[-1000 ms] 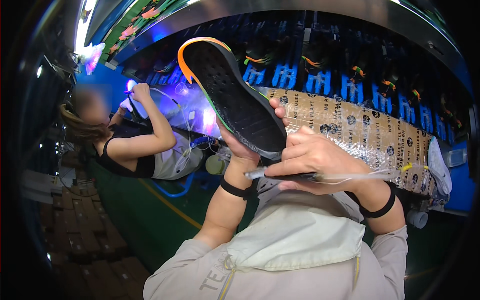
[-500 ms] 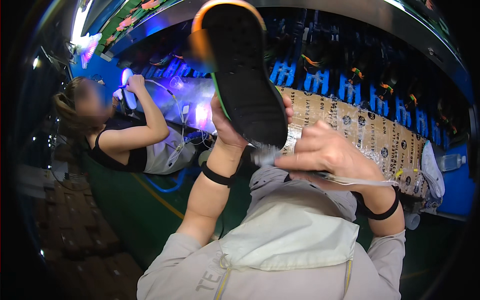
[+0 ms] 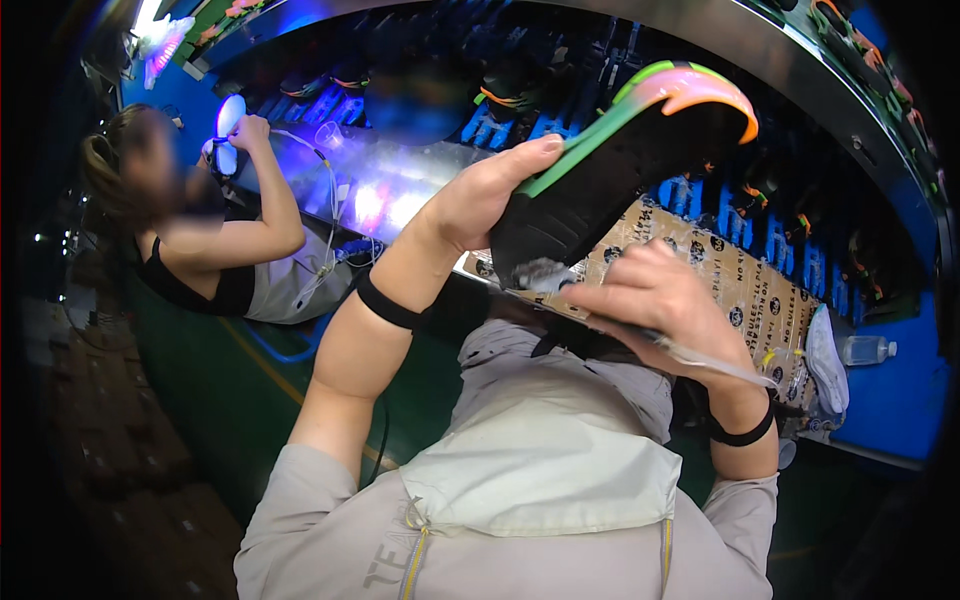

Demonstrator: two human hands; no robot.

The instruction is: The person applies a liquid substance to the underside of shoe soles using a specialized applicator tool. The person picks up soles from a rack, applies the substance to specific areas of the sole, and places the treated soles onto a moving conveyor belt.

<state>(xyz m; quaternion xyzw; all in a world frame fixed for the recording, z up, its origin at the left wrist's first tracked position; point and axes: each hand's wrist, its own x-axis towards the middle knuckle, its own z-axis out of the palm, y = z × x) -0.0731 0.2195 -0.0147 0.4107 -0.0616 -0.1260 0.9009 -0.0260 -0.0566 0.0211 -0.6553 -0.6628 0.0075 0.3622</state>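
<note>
**Q:** Head view, grip check?

**A:** My left hand [image 3: 490, 200] is closed round the black foam shoe sole with the green, pink and orange rim [image 3: 620, 160], raised above the printed cardboard strip [image 3: 740, 290]. My right hand [image 3: 655, 300] is pinched on a thin brush [image 3: 690, 350], bristles at the sole's lower end.

**Q:** Handling?

**A:** Probably light and flexible (rim likely firmer); best held along the edge.

**Q:** Orientation?

**A:** Long axis runs lower left to upper right, orange tip highest.
</note>
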